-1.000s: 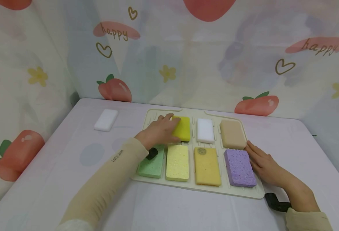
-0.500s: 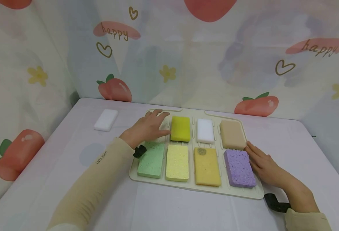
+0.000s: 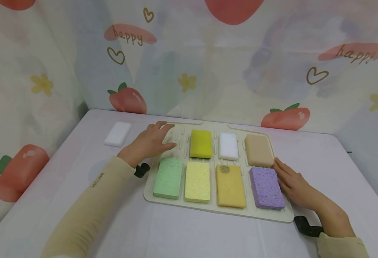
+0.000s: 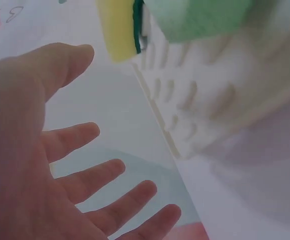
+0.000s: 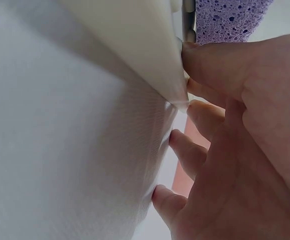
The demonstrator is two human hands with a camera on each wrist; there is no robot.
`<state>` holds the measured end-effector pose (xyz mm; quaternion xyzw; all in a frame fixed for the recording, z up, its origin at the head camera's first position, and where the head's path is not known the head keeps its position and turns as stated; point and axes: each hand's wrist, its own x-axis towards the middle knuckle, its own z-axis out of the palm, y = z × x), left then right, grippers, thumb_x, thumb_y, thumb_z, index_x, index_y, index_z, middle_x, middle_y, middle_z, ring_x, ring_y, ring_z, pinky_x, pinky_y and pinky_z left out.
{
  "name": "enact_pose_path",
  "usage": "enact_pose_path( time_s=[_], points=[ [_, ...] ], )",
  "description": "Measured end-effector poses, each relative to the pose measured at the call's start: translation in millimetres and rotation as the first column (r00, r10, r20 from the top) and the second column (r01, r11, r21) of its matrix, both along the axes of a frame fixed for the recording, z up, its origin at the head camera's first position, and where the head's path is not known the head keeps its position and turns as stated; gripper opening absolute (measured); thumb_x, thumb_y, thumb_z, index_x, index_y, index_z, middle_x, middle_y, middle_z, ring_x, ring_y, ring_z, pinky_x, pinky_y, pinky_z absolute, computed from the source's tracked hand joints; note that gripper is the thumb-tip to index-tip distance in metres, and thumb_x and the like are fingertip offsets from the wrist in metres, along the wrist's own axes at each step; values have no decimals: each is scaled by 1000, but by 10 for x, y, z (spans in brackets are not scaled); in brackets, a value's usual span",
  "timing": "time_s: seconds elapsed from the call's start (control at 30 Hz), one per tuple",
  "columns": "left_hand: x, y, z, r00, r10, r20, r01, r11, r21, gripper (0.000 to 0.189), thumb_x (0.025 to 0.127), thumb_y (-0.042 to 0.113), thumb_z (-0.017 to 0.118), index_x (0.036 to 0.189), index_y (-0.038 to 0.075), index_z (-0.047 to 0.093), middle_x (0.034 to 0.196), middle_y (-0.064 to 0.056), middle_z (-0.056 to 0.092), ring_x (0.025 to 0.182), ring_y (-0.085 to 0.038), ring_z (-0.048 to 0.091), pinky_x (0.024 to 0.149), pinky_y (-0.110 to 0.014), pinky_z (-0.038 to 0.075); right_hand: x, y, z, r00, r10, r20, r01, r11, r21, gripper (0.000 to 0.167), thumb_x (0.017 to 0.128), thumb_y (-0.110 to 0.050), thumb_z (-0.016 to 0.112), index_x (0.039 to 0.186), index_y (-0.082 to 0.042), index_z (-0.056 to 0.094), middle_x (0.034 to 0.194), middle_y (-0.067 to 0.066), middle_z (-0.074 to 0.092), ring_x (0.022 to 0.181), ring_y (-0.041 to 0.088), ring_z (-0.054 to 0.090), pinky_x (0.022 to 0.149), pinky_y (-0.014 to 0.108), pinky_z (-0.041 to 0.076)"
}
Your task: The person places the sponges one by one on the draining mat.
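A cream ribbed tray [image 3: 214, 214] bears several sponges in two rows. The back row holds a bright yellow sponge [image 3: 200, 143], a small white one and a tan one. Green [image 3: 168, 178], pale yellow, orange-yellow and purple [image 3: 267, 188] sponges make up the front row. With fingers spread and nothing held, my left hand [image 3: 148, 141] hovers by the tray's back left corner. In the left wrist view, the yellow sponge [image 4: 119, 30] shows a dark green layer. My right hand [image 3: 296, 188] touches the tray's right edge beside the purple sponge, its fingers fairly straight.
A white sponge [image 3: 118, 134] lies on the pale tablecloth [image 3: 189, 236], left of the tray. Behind the table hangs a printed cloth backdrop [image 3: 208, 71], which also closes in the sides. Each wrist carries a black camera mount [image 3: 308, 226].
My left hand has drawn away leftward from the yellow sponge, which stays in the tray's back row. The right hand has kept its place at the tray's edge.
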<state>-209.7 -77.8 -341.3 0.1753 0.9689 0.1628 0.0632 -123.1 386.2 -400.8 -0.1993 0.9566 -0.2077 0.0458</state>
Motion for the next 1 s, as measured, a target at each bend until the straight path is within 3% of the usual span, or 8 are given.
enact_pose_path(
  time_s=[0.23, 0.43, 0.6, 1.0],
  points=[
    [15, -235, -69, 999, 45, -20, -45, 999, 8, 70, 96, 44, 61, 154, 16, 34, 159, -16, 31, 140, -43, 36, 108, -58, 42, -2, -4, -4, 999, 16, -41, -16, 1000, 4, 57, 99, -5, 51, 149, 11, 29, 159, 30, 21, 137, 61, 27, 93, 86, 20],
    [19, -396, -133, 997, 68, -47, -69, 998, -9, 68, 97, 40, 61, 154, 14, 34, 157, -19, 31, 138, -47, 37, 109, -59, 40, 1, 0, -3, 1000, 7, -12, -7, 1000, 0, 57, 101, -7, 49, 151, 10, 27, 160, 29, 18, 141, 58, 23, 95, 87, 16],
    [25, -496, -163, 994, 94, -52, -94, 996, -9, 66, 98, 38, 61, 153, 14, 34, 158, -20, 29, 139, -48, 34, 111, -61, 37, 7, 12, -16, 999, 16, -38, -17, 1000, -12, 57, 101, -7, 49, 152, 9, 27, 160, 29, 20, 140, 58, 24, 94, 87, 16],
    [-28, -757, -248, 989, 111, -97, -112, 994, -1, 61, 98, 29, 61, 151, 11, 38, 160, -18, 29, 138, -51, 32, 113, -64, 31, 5, 29, -35, 997, 28, -77, -29, 1000, -2, 57, 101, -7, 49, 152, 7, 28, 161, 27, 20, 140, 58, 25, 92, 87, 18]
  ],
)
